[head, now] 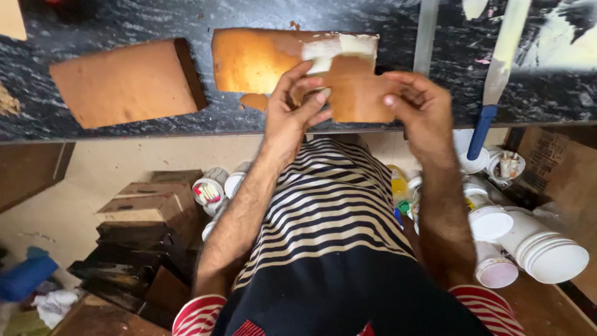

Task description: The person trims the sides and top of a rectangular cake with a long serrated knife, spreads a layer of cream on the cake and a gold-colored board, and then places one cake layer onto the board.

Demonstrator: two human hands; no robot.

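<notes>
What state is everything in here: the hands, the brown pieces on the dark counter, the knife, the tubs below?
Left hand: pinching the small brown flat piece.
Right hand: gripping that piece's other edge.
Small brown flat piece: held at the counter edge.
Large orange-brown slab with white patch: lying flat, partly coated.
Plain brown rectangular block: lying flat, untouched.
Blue-handled putty knife: lying down, blade smeared pale.
White plastic tubs: tipped on their sides.

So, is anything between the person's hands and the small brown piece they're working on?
Nothing visible. Both the left hand and right hand already grip the small brown piece directly, above the larger orange-brown slab on the dark counter.
</notes>
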